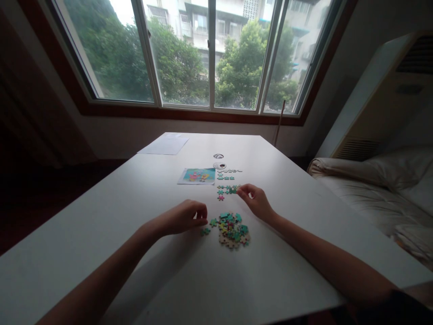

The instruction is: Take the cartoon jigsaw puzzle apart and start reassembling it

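Note:
My right hand reaches to the end of a short row of green puzzle pieces, with thumb and forefinger pinched on a puzzle piece there. Closer to me, my left hand hovers over the table, its fingers curled toward the thumb. Whether anything is between those fingertips is too small to make out. Just right of it lies a heap of mixed puzzle pieces, some green, yellow and pink, others with their plain backs up. Two loose green pieces rest between the left hand and the heap.
A picture card with cartoon figures lies left of the sorted rows. Beyond these rows are two small round items. White paper covers the far left corner of the white table. A sofa stands at the right.

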A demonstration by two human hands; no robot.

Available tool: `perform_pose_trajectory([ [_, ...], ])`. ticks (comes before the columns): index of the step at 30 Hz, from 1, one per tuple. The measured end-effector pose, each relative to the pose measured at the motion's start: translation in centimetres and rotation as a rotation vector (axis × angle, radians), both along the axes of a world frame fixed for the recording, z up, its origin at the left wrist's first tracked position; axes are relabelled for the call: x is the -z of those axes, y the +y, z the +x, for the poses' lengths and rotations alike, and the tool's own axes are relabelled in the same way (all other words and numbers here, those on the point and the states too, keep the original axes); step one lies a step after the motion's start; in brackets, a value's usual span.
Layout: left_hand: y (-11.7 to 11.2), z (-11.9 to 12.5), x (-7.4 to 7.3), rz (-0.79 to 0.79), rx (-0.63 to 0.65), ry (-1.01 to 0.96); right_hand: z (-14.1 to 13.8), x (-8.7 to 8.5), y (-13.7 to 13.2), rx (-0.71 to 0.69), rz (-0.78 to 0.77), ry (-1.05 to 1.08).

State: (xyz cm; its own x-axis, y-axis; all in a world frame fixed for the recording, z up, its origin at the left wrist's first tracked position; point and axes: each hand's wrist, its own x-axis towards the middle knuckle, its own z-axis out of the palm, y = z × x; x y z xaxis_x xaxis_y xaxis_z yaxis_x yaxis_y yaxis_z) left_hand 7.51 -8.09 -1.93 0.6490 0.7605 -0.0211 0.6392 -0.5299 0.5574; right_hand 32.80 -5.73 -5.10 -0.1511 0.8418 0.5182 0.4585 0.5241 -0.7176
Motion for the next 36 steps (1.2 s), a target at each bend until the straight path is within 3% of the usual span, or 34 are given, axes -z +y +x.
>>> perform_pose_trajectory([
  [5, -0.7, 0.5, -0.3, -0.049, 0.057, 0.105, -0.1, -0.7, 1.8, 0.008, -0.017, -0.141],
  [11, -0.8, 0.4, -0.5, -0.051, 0.051, 0.159, -0.2, -1.7, 8.7, 0.117, -0.223, -0.361],
  [17, -0.8, 0.0, -0.7, -0.069, 0.050, 0.180, -1.0, -1.0, 13.9, 0.190, -0.361, -0.417],
  [23, -0.8, 0.0, -1.0, -0.086, 0.042, 0.187, -1.2, -0.4, 15.3, 0.172, -0.464, -0.485],
  [36, -0.9, -0.2, -1.0, -0.100, 0.058, 0.215, -1.5, 0.9, 16.0, 0.203, -0.400, -0.477],
])
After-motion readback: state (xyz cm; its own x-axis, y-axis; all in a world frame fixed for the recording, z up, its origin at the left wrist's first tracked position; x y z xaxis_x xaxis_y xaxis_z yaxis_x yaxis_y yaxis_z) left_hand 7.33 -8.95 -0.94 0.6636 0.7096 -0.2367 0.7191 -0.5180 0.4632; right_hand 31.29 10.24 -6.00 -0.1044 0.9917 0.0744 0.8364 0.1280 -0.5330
